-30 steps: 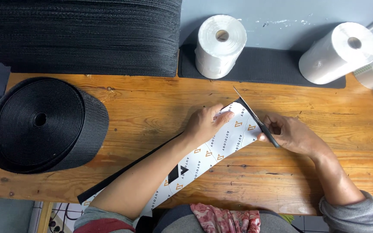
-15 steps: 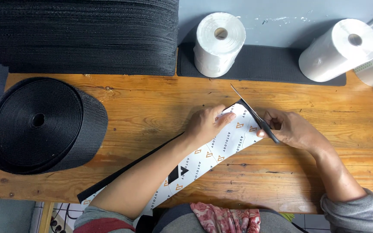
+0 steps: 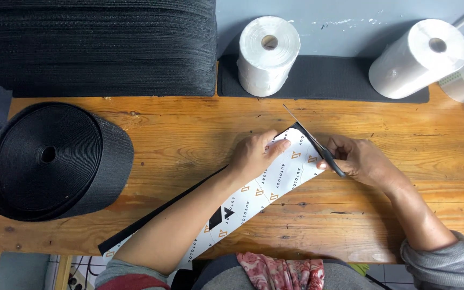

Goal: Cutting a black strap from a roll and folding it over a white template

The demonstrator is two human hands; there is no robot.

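Over the last second the scissors (image 3: 313,140), gripped in the right hand (image 3: 362,160), have opened at the printed strip (image 3: 267,182)'s far end, which the left hand (image 3: 254,154) presses flat to the wooden surface (image 3: 189,129), so a cut looks underway.

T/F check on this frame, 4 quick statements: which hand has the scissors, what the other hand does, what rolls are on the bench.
1. The right hand holds scissors at the end of the printed white strip. True.
2. The left hand is lifted clear of the strip. False: it presses flat on it.
3. The black webbing roll lies at the bench's left. True.
4. Both white rolls are black. False: they are white, at the back.
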